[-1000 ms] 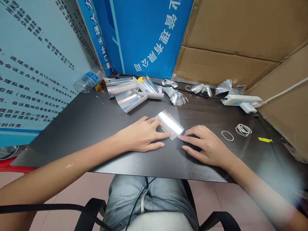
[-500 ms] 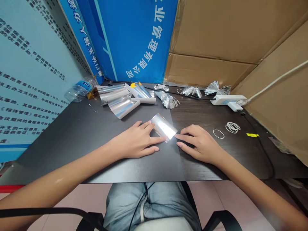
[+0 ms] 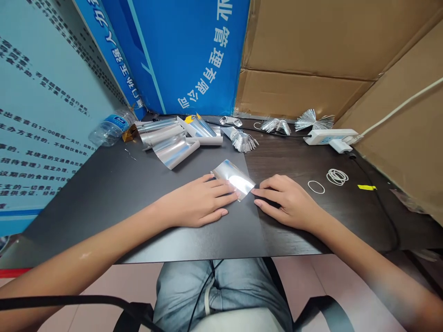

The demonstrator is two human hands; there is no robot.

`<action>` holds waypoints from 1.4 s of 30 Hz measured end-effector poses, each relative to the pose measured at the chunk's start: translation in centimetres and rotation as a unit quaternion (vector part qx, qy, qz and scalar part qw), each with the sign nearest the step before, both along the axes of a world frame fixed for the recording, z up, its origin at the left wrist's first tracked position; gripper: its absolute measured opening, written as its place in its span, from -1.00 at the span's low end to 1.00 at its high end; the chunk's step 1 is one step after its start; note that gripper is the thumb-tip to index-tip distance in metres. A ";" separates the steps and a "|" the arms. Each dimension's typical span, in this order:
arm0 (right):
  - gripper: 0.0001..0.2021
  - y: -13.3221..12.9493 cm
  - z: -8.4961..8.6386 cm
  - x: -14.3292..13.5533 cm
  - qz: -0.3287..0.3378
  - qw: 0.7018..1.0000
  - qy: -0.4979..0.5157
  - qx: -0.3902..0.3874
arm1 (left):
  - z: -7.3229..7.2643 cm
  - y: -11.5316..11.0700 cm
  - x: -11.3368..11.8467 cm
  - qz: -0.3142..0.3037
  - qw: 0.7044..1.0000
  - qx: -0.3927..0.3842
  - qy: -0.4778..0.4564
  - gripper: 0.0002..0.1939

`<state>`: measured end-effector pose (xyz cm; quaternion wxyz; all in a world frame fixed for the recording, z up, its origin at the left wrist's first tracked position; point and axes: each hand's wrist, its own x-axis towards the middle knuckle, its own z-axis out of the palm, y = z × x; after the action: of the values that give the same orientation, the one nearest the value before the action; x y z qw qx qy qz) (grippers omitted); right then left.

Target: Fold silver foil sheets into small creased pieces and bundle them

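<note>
A small silver foil sheet (image 3: 235, 177) lies on the dark desk in front of me, its surface shining. My left hand (image 3: 204, 199) rests flat on the desk with fingers spread, the fingertips on the sheet's near left edge. At the sheet's right corner, my right hand (image 3: 285, 200) touches it with the index fingertip; its fingers are apart and the thumb lies on the desk. Neither hand grips anything.
Curled silver sheets (image 3: 176, 150) lie at the back left by a plastic bottle (image 3: 112, 128). Fringed foil pieces (image 3: 244, 140) and a white power strip (image 3: 328, 136) stand along the back. White rings (image 3: 337, 177) and yellow tape (image 3: 367, 187) are on the right.
My left hand's fingers have come closer together and lie flatter over the sheet's near edge. The sheet now looks flatter and wider. My right hand has barely moved, and the view has shifted slightly.
</note>
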<state>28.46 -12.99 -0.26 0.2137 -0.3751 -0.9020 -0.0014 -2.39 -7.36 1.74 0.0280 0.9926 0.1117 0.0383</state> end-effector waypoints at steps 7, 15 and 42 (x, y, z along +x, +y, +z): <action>-0.75 -0.1 0.2 -0.2 -0.006 1.000 -0.001 0.003 | -0.1 0.1 0.0 -0.008 0.997 -0.053 -0.047 -0.52; -0.73 -0.1 0.2 -0.2 -0.009 1.000 -0.002 0.000 | -0.5 0.0 0.1 0.018 0.991 -0.091 -0.094 -0.55; -0.78 -0.2 0.2 -0.2 -0.014 0.999 0.030 0.000 | -0.3 -0.3 0.2 -0.002 0.994 -0.068 -0.080 -0.59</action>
<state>28.27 -13.18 -0.07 0.2404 -0.3874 -0.8900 0.0065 -2.20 -7.69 1.43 0.1045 0.9824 0.1096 0.1096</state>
